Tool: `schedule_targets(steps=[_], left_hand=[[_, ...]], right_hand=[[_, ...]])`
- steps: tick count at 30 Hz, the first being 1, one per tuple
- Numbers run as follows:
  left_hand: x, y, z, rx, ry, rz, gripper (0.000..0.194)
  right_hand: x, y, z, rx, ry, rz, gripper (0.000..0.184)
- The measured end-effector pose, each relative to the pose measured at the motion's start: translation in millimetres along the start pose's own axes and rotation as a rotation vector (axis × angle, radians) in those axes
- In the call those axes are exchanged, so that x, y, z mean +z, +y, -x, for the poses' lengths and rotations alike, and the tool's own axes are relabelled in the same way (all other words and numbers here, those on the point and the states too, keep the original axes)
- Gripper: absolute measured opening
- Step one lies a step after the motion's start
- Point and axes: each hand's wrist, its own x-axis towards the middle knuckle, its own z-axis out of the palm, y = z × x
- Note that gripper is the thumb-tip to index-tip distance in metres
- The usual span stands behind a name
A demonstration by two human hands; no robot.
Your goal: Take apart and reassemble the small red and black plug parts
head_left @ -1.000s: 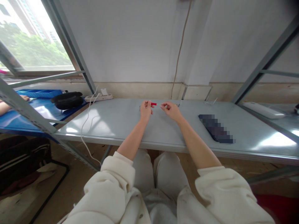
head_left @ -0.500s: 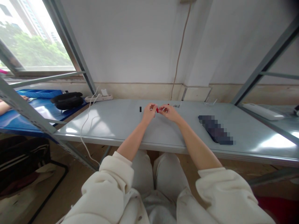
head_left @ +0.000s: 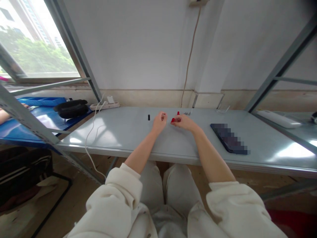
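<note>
My right hand [head_left: 183, 122] pinches a small red piece [head_left: 172, 121] between its fingertips, just above the grey table [head_left: 128, 132]. To its left, my left hand [head_left: 159, 121] is closed, fingers curled inward; whatever may be in them is too small to make out. A gap separates the two hands. Just beyond the right hand stands another small red piece [head_left: 178, 113]. Several small greyish parts [head_left: 187, 113] lie to the right of it. A short black cylinder [head_left: 149, 117] stands upright left of my left hand.
A dark, partly blurred flat object [head_left: 229, 138] lies on the right. At the back left are a white power strip [head_left: 105, 105] and a cable [head_left: 90, 132] hanging over the front edge. Metal posts [head_left: 32, 115] flank the table. Another person's arm [head_left: 5, 114] shows far left.
My hands, close together before, have moved apart. The right hand has shifted right with the red piece, now more exposed. The second red piece beyond it shows more fully.
</note>
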Motion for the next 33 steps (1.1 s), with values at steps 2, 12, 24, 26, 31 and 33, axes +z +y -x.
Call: schedule_targets(steps=[2, 12, 24, 26, 31, 33], left_hand=[[1.0, -1.2, 4.0, 0.094, -0.037, -0.185, 0.012], [-0.2, 1.2, 11.2, 0.182, -0.246, -0.491, 0.021], [-1.1, -0.8, 9.9, 0.223, -0.260, -0.540, 0.023], [-1.6, 0.0, 10.0, 0.233, -0.231, -0.502, 0.023], [-3.4, 2.4, 8.0, 0.251, 0.097, -0.273, 0.039], [-4.7, 2.6, 5.0, 0.205, 0.266, -0.149, 0.049]], right_hand=[[-6.9, 10.2, 3.1, 0.116, -0.026, 0.110, 0.015], [-3.4, 34.0, 3.4, 0.258, 0.093, 0.331, 0.018], [3.7, 29.9, 0.7, 0.290, 0.120, 0.369, 0.021], [3.4, 31.2, 0.2, 0.288, 0.114, 0.365, 0.021], [-0.5, 38.1, 0.0, 0.353, 0.092, 0.326, 0.020], [-2.1, 40.2, 0.5, 0.388, 0.094, 0.331, 0.017]])
